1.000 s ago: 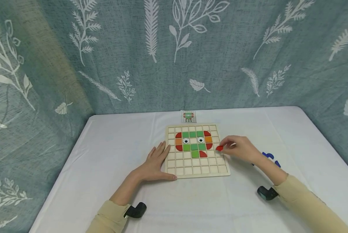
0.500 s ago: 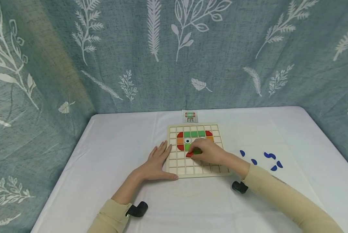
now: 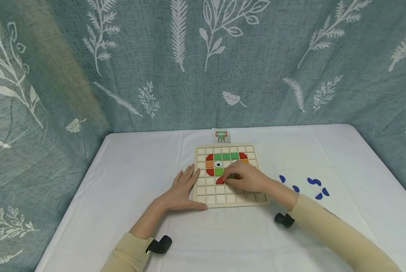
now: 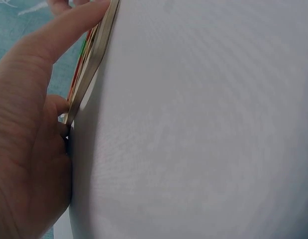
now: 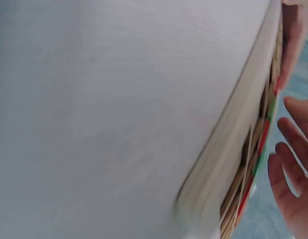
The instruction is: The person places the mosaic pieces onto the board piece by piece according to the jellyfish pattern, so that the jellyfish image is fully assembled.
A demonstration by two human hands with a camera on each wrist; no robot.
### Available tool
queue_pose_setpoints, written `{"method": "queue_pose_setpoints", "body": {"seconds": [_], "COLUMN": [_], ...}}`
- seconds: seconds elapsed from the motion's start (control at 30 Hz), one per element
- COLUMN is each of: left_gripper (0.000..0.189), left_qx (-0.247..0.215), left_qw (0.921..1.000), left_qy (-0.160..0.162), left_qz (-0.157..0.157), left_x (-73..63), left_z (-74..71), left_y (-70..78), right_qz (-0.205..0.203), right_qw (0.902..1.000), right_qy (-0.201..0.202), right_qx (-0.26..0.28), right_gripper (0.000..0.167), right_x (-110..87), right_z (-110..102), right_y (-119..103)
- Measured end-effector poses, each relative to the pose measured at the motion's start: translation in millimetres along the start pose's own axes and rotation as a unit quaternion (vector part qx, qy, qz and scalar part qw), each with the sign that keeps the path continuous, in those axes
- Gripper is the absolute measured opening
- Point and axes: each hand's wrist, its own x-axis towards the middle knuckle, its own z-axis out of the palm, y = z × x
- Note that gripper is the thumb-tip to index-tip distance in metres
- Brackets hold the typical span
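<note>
A wooden grid board point(image 3: 231, 206) lies on the table. Green squares, orange and red pieces and an eye tile point(image 3: 218, 164) sit in its cells. My left hand point(image 3: 180, 190) rests with spread fingers along the board's left edge, the thumb at its near corner. Over the board's middle, my right hand point(image 3: 245, 177) has its fingertips beside a red quarter-circle piece point(image 3: 220, 181), which lies in a cell below the green square. In the right wrist view the right hand's fingers point(image 5: 293, 154) look loosely bent, with no piece seen between them. This hand hides part of the pattern.
A small picture card point(image 3: 221, 135) with a coloured figure lies behind the board. Several blue half-round pieces point(image 3: 326, 192) are scattered on the white cloth point(image 3: 148, 158) to the right. A patterned curtain point(image 3: 196, 90) hangs behind the table.
My right hand has brought the red piece from the board's right side to the cell, and its fingertips have since shifted slightly right of it. The left hand has stayed in place.
</note>
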Motion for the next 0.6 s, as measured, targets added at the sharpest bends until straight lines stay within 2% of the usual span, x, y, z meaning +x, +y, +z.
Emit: {"method": "queue_pose_setpoints", "body": {"seconds": [0.07,0.17,0.33,0.47,0.6], "left_gripper": [0.12,0.121,0.122,0.121,0.12], "left_qx": [0.0,0.001,0.005,0.003,0.0], "left_qw": [1.0,1.0,1.0,1.0,1.0], "left_qy": [0.0,0.0,-0.004,-0.003,-0.002], "left_qz": [0.0,0.0,-0.002,0.002,0.008], "left_x": [0.3,0.7,1.0,0.7,0.8], "left_z": [0.5,1.0,1.2,0.3,-0.8], "left_y": [0.0,-0.9,-2.5,-2.3,-1.2], "right_qz": [0.017,0.064,0.149,0.185,0.193], "right_qw": [0.9996,0.9965,0.985,0.9789,0.979], "right_qy": [0.018,0.052,0.085,0.077,0.059], "right_qx": [0.009,0.014,-0.021,-0.037,-0.031], "right_gripper": [0.009,0.009,0.013,0.019,0.024], "right_x": [-9.4,-28.3,-69.4,-98.0,-113.6], "right_z": [-6.6,-20.4,-44.0,-56.7,-61.1], "right_y": [4.2,12.0,30.4,43.5,49.2]}}
